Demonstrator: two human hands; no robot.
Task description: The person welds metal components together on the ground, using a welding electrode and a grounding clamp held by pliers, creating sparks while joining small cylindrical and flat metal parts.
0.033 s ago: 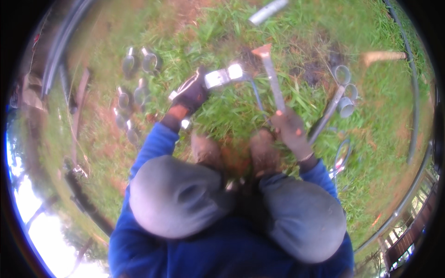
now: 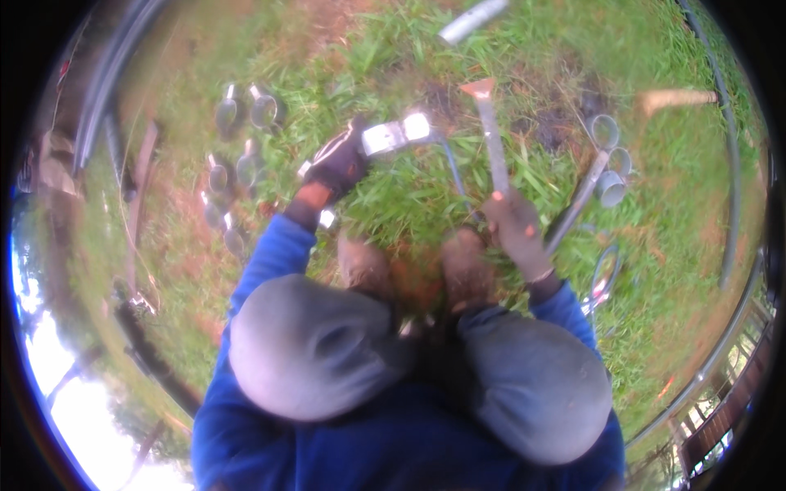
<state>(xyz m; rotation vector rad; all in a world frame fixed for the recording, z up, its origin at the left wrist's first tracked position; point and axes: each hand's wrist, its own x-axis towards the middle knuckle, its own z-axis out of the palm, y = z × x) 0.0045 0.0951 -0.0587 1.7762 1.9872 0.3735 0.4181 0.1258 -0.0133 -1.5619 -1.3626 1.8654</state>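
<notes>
Gripped a shiny metal fitting (image 2: 396, 133) in the gloved left hand (image 2: 340, 161), over grass (image 2: 393, 200) by scattered pipe clamps (image 2: 246, 106); clenched a flat-tipped iron bar (image 2: 491, 131) upright in the right hand (image 2: 514, 225). Best kept steady, feet clear, likely.

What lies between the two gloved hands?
In the head view, only green grass and a thin curved blue-grey rod lie between the left hand and right hand.
</notes>
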